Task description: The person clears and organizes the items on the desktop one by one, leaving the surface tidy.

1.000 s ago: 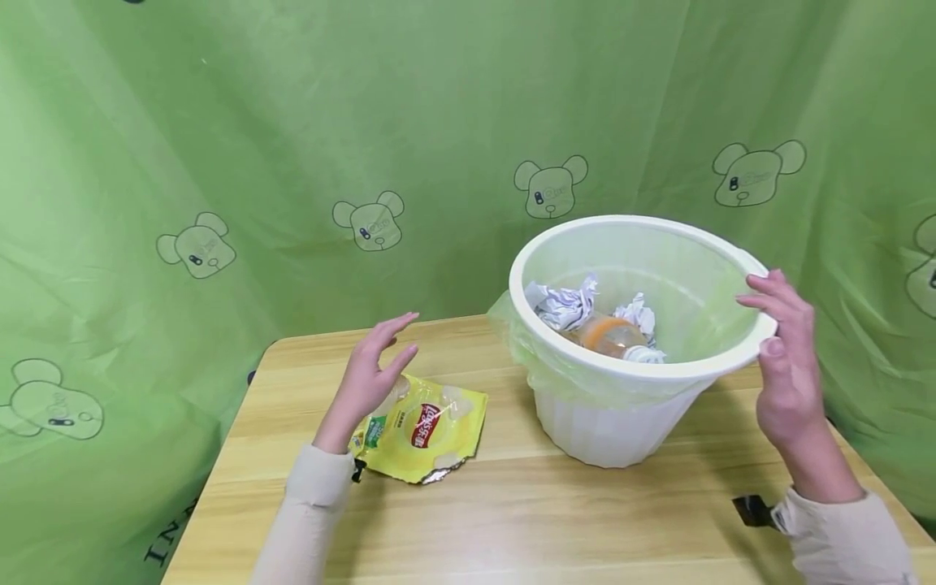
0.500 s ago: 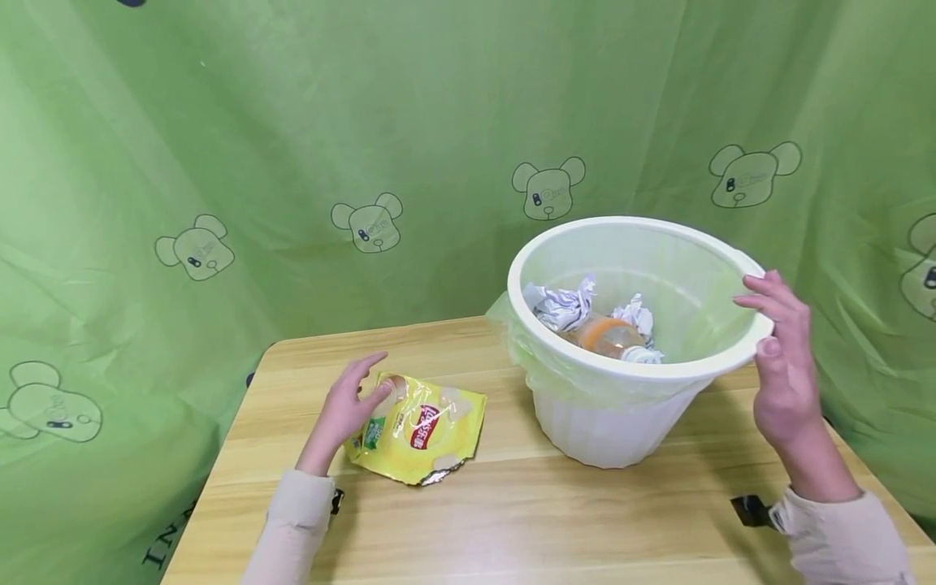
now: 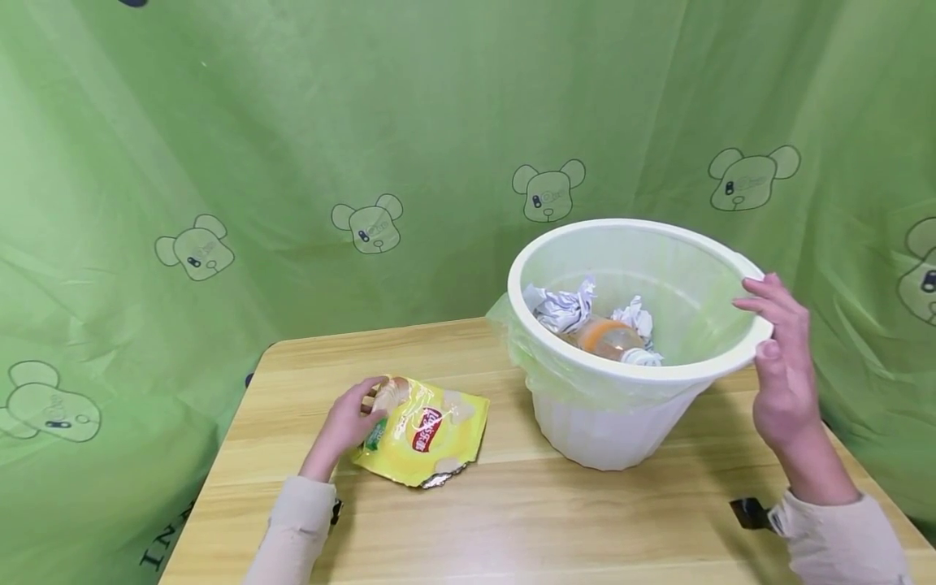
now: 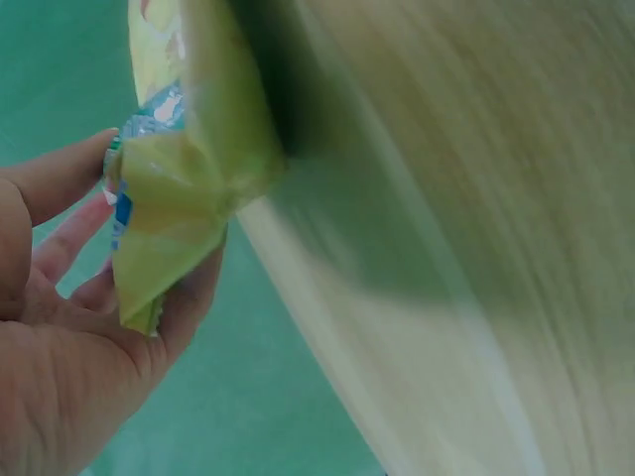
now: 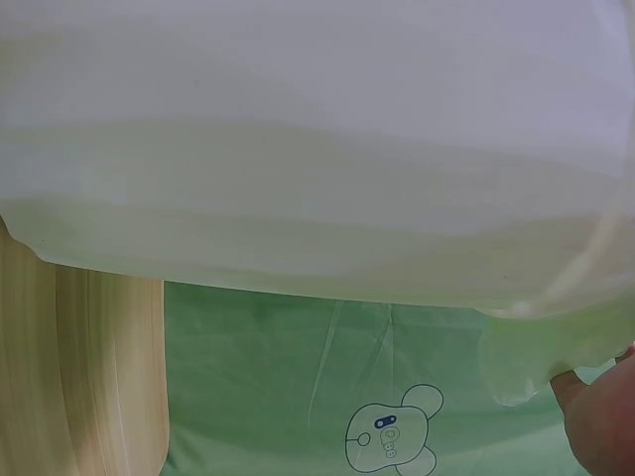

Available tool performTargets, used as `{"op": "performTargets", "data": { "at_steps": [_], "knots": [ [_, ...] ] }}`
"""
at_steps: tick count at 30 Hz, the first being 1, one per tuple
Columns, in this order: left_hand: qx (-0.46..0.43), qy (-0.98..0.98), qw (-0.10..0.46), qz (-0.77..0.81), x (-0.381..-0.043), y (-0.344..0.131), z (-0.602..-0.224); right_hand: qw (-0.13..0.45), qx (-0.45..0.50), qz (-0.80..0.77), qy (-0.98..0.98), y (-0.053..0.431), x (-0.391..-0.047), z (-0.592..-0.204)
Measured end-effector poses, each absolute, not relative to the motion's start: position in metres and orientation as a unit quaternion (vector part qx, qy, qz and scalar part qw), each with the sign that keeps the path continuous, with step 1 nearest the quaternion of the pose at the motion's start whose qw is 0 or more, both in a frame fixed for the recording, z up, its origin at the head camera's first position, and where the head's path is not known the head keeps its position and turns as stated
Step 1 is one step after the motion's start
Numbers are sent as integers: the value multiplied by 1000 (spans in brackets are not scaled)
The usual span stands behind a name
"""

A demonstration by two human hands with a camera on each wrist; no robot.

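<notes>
My left hand (image 3: 347, 422) grips the left end of a yellow Lay's chip bag (image 3: 446, 435), which lies on the table with one edge torn and silvery. In the left wrist view, thumb and fingers pinch the bag (image 4: 179, 208) from both sides. My right hand (image 3: 790, 366) holds the right side of a white trash can (image 3: 621, 435), fingers over the rim and thumb at its outer side. A thin green liner (image 3: 541, 370) hangs over the can's edge. Inside lie crumpled paper (image 3: 566, 309) and a plastic bottle (image 3: 603, 337) with an orange band.
The wooden table (image 3: 512, 520) carries both the bag and the can. Behind it hangs a green curtain (image 3: 439, 122) printed with bear heads. A black strap piece (image 3: 750, 513) sticks out by the right cuff.
My left hand has come down and left from above the bag and now grips its left end. The bag has shifted very slightly. The right hand stays on the can.
</notes>
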State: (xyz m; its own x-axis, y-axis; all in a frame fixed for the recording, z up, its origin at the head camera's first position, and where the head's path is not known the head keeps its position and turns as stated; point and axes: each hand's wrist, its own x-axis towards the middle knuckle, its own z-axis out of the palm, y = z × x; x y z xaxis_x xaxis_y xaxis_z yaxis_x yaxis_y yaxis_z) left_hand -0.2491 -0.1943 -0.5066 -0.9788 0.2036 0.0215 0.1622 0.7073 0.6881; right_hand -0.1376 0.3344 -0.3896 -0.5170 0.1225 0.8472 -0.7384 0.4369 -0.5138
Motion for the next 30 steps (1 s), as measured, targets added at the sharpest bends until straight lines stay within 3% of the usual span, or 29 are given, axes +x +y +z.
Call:
{"op": "performTargets", "data": {
  "at_steps": [30],
  "knots": [
    [92, 909, -18, 406, -248, -199, -488, 447, 216, 487, -719, 333, -138, -389]
  ]
}}
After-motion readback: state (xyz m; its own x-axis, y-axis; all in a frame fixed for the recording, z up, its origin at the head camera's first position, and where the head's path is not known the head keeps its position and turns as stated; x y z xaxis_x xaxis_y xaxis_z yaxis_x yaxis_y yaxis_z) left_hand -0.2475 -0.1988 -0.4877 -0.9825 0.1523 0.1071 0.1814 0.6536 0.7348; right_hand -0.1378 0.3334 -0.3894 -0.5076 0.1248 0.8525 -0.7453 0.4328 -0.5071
